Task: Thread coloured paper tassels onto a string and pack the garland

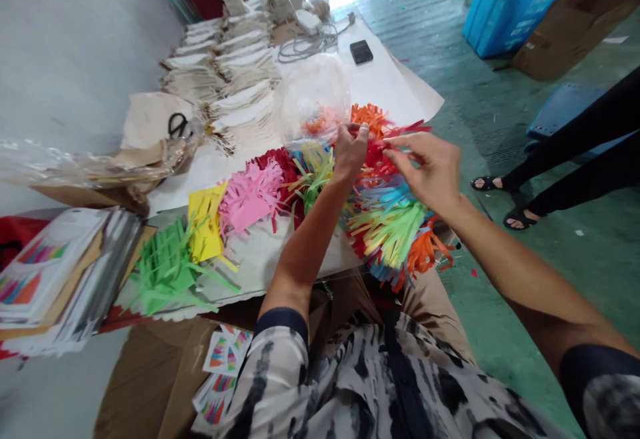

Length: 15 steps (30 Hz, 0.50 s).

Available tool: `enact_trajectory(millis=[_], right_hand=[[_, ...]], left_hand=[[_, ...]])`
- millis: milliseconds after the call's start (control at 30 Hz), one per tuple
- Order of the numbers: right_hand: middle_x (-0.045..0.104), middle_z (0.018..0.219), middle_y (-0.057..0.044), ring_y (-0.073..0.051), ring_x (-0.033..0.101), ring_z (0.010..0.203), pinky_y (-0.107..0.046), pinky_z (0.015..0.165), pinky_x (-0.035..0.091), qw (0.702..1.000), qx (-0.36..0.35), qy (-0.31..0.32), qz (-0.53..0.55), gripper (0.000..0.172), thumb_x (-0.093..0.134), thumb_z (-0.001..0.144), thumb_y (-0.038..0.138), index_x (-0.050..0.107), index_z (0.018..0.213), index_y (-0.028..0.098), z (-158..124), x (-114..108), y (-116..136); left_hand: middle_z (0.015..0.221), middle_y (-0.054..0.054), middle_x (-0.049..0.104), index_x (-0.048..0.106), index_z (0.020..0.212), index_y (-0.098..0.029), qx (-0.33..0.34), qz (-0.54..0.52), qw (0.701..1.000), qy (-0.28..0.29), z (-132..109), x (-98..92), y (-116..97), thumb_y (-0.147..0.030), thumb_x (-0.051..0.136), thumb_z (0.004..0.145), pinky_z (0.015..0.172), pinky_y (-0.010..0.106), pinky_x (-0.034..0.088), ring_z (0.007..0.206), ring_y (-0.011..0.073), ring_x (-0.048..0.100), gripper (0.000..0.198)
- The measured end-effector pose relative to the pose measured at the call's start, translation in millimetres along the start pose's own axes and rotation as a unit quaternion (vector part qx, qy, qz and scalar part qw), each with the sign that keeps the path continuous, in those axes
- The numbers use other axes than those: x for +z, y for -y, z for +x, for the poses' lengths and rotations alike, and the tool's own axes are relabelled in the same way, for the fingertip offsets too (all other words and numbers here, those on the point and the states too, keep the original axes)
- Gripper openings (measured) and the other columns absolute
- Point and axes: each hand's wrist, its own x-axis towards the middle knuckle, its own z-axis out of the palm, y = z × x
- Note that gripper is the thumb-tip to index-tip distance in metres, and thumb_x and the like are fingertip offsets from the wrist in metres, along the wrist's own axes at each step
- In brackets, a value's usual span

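My left hand [351,149] is closed, its thumb and fingers pinched on red fringed tissue paper [377,156]. My right hand [427,162] pinches strands of the same red paper from the right side, thumb against fingertips. Under and in front of both hands spreads a pile of fringed paper tassels [395,222] in green, yellow, blue and orange, hanging over the table's front edge. Just behind the hands sits orange fringe [370,116]. To the left lie pink fringe [253,192], yellow fringe [206,222] and green fringe [165,262].
Stacks of white paper pieces [245,59] fill the table's back left. A clear plastic bag [317,92], a black box-like device [361,52] and scissors [177,124] lie about. Printed cards [50,259] are piled at left. A person's legs [565,152] and a blue crate [520,9] are at right.
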Motion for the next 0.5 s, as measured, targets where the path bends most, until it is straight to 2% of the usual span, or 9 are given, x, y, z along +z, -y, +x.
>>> enact_trajectory(millis=[67,100,167,267,333,400,500], right_hand=[[0.062,0.072,0.0,-0.017,0.054,0.065,-0.036,0.069,0.046,0.997,0.042,-0.045,0.041,0.033,0.071,0.103,0.055,0.083,0.107,0.024,5,-4,-5],[0.052,0.065,0.003,-0.015,0.046,0.06,-0.035,0.065,0.043,0.995,0.06,-0.057,0.055,0.034,0.075,0.1,0.057,0.083,0.103,0.024,7,-6,-8],[0.036,0.059,0.006,-0.013,0.035,0.056,-0.034,0.061,0.036,0.991,0.087,-0.071,0.076,0.036,0.079,0.096,0.06,0.084,0.098,0.024,9,-8,-14],[0.031,0.061,0.006,-0.013,0.033,0.057,-0.033,0.06,0.033,0.987,0.108,-0.073,0.09,0.037,0.082,0.094,0.061,0.084,0.094,0.025,8,-7,-18],[0.031,0.061,0.006,-0.012,0.033,0.057,-0.033,0.06,0.031,0.987,0.113,-0.065,0.098,0.039,0.083,0.093,0.064,0.084,0.092,0.025,5,-8,-16],[0.031,0.06,0.006,-0.012,0.03,0.056,-0.033,0.059,0.029,0.986,0.119,-0.053,0.109,0.041,0.083,0.092,0.067,0.085,0.091,0.025,3,-9,-14],[0.032,0.059,0.006,-0.012,0.028,0.055,-0.033,0.059,0.026,0.984,0.127,-0.029,0.125,0.041,0.083,0.091,0.066,0.087,0.094,0.026,1,-12,-13]], left_hand=[[0.111,0.009,0.078,0.069,0.117,-0.025,0.117,0.125,0.985,-0.029,-4,-16.4,-7,-0.024,0.081,0.092,0.087,0.035,0.057,0.102,0.0225,0.071,0.028],[0.12,0.011,0.078,0.071,0.123,-0.026,0.163,0.156,0.974,-0.024,-9,-22.1,-11,-0.024,0.082,0.09,0.088,0.036,0.057,0.106,0.0237,0.071,0.035],[0.125,0.01,0.08,0.075,0.125,-0.027,0.21,0.145,0.966,0.044,-23,-25.8,-19,-0.026,0.081,0.091,0.082,0.035,0.058,0.097,0.0214,0.072,0.034],[0.104,0.004,0.082,0.081,0.111,-0.024,0.19,0.048,0.963,0.183,-44,-17.2,-22,-0.033,0.079,0.094,0.062,0.028,0.052,0.065,0.011,0.064,0.019],[0.086,0.0,0.079,0.082,0.103,-0.022,0.153,-0.018,0.959,0.236,-54,-10.3,-18,-0.036,0.08,0.094,0.054,0.025,0.048,0.053,0.0075,0.059,0.018],[0.074,-0.002,0.074,0.081,0.097,-0.02,0.122,-0.063,0.958,0.252,-57,-6.9,-14,-0.039,0.084,0.091,0.051,0.023,0.048,0.05,0.0073,0.06,0.021],[0.069,-0.003,0.072,0.08,0.092,-0.019,0.1,-0.095,0.958,0.252,-58,-7.5,-10,-0.044,0.091,0.086,0.052,0.022,0.052,0.052,0.0084,0.066,0.028]])
